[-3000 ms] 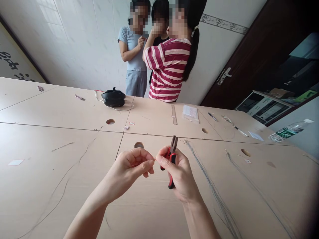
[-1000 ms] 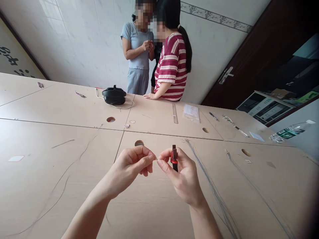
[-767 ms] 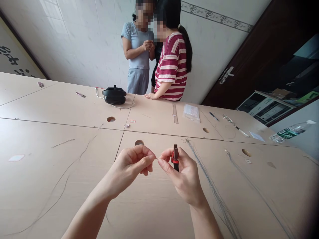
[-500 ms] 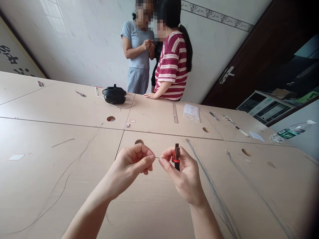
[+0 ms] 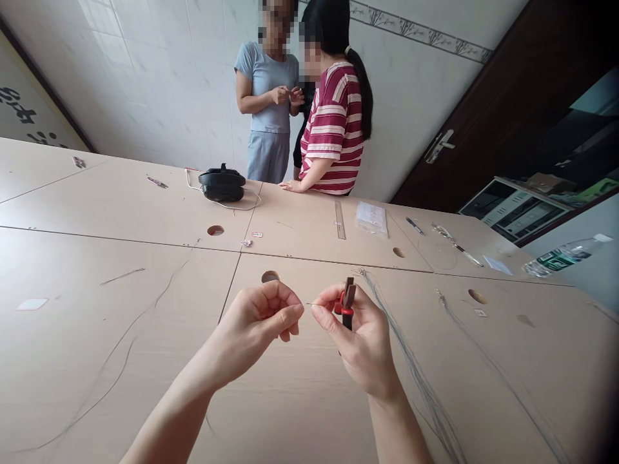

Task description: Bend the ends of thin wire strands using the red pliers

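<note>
Thumb and forefinger of my left hand (image 5: 258, 328) are pinched together at one end of a short, thin wire (image 5: 308, 304). Opposite it, my right hand (image 5: 370, 345) pinches the other end between thumb and forefinger. That same hand also grips a pair of pliers (image 5: 347, 308) with red and black handles, jaws pointing up. Only a small stretch of wire shows in the narrow gap between the fingertips; the rest is hidden. To the right of my right hand lies a bundle of long thin wires (image 5: 411, 361).
A second wire bundle (image 5: 503, 374) lies farther right, and a long loose wire (image 5: 126, 361) curves at left. Across the table are a black device (image 5: 222, 185), a ruler (image 5: 340, 220), plastic bags (image 5: 372, 219) and a water bottle (image 5: 563, 256). Two people stand at the far edge.
My right hand has shifted slightly right with the pliers, and the gap between my fingertips looks a little wider. Across the table, the hands of the person in blue have moved a bit apart.
</note>
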A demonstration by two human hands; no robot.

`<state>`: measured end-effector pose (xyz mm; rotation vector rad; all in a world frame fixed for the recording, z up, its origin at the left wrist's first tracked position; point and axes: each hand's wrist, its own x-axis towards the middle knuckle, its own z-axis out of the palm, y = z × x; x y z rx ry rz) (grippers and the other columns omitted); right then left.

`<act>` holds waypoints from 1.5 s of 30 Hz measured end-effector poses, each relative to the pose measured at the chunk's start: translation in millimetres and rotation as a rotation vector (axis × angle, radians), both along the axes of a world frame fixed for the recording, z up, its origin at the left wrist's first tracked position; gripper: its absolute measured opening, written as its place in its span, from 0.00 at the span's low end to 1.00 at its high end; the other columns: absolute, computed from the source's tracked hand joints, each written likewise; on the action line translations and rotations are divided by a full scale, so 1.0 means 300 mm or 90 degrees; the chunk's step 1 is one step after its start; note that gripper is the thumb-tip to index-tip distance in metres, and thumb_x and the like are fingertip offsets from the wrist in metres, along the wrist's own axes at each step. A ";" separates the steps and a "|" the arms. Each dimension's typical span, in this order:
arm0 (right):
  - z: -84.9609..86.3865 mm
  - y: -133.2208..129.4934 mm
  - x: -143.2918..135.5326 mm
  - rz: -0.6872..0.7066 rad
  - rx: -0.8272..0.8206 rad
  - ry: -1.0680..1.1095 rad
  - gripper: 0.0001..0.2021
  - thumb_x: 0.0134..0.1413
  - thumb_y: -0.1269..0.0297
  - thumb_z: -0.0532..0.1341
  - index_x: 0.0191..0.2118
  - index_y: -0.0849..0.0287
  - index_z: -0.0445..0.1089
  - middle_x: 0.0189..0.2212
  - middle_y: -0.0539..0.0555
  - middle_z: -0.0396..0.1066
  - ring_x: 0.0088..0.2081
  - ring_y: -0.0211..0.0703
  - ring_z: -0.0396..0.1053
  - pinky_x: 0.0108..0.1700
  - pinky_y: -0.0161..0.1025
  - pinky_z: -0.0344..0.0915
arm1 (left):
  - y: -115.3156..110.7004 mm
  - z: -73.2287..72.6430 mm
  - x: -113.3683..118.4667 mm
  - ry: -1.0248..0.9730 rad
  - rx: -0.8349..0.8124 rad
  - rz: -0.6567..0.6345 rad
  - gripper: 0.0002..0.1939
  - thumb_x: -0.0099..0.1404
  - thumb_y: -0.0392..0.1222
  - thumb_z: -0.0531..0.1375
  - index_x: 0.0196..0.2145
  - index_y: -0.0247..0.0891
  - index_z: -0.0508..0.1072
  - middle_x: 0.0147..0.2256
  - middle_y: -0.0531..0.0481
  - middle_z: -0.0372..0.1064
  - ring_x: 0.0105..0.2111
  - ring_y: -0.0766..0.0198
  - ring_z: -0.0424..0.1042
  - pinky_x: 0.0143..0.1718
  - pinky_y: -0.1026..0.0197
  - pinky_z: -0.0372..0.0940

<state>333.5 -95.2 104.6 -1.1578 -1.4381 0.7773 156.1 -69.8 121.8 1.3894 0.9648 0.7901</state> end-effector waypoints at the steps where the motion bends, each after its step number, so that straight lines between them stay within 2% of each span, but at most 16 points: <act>1: 0.002 -0.001 0.000 0.000 0.000 0.000 0.03 0.57 0.65 0.64 0.34 0.55 0.69 0.30 0.48 0.72 0.32 0.38 0.69 0.37 0.37 0.67 | 0.000 -0.001 -0.001 0.005 0.006 0.007 0.12 0.67 0.49 0.58 0.32 0.37 0.71 0.26 0.52 0.69 0.27 0.67 0.66 0.30 0.63 0.62; 7: 0.006 -0.005 0.000 0.010 -0.005 -0.003 0.03 0.57 0.65 0.64 0.34 0.55 0.69 0.30 0.48 0.72 0.32 0.37 0.68 0.37 0.36 0.66 | 0.001 0.000 0.003 0.081 0.139 0.062 0.11 0.64 0.50 0.62 0.39 0.41 0.74 0.39 0.50 0.71 0.28 0.67 0.63 0.31 0.62 0.61; 9: 0.005 -0.006 0.001 0.014 -0.008 -0.004 0.03 0.57 0.65 0.64 0.34 0.55 0.69 0.30 0.48 0.72 0.32 0.37 0.69 0.38 0.37 0.66 | 0.000 0.001 0.008 0.090 0.167 0.053 0.09 0.64 0.49 0.62 0.36 0.42 0.74 0.37 0.51 0.70 0.28 0.67 0.63 0.32 0.62 0.61; 13: 0.005 -0.007 0.001 0.014 -0.012 -0.011 0.03 0.57 0.64 0.64 0.34 0.55 0.69 0.31 0.49 0.72 0.32 0.38 0.69 0.37 0.37 0.67 | -0.002 0.001 0.015 0.099 0.143 0.048 0.11 0.67 0.50 0.59 0.31 0.41 0.73 0.26 0.54 0.63 0.26 0.66 0.59 0.28 0.63 0.56; 23: 0.008 -0.007 0.003 0.038 -0.013 -0.018 0.04 0.58 0.64 0.63 0.33 0.55 0.69 0.30 0.49 0.72 0.32 0.38 0.69 0.38 0.37 0.67 | 0.002 -0.012 0.003 0.093 0.110 0.032 0.12 0.67 0.50 0.58 0.32 0.41 0.73 0.27 0.54 0.63 0.27 0.66 0.58 0.27 0.63 0.54; 36: 0.010 -0.010 0.006 0.031 -0.025 -0.033 0.03 0.57 0.63 0.63 0.35 0.54 0.70 0.32 0.49 0.73 0.33 0.38 0.70 0.40 0.38 0.68 | -0.012 -0.001 0.006 0.144 0.108 0.032 0.16 0.68 0.55 0.55 0.32 0.41 0.72 0.27 0.54 0.63 0.25 0.67 0.54 0.23 0.64 0.50; 45: 0.003 -0.010 0.013 0.040 -0.032 -0.036 0.02 0.59 0.63 0.63 0.36 0.53 0.70 0.32 0.48 0.72 0.34 0.37 0.69 0.39 0.35 0.67 | -0.018 0.010 0.014 0.174 0.148 0.039 0.14 0.69 0.50 0.54 0.31 0.41 0.70 0.25 0.56 0.58 0.22 0.70 0.49 0.19 0.66 0.47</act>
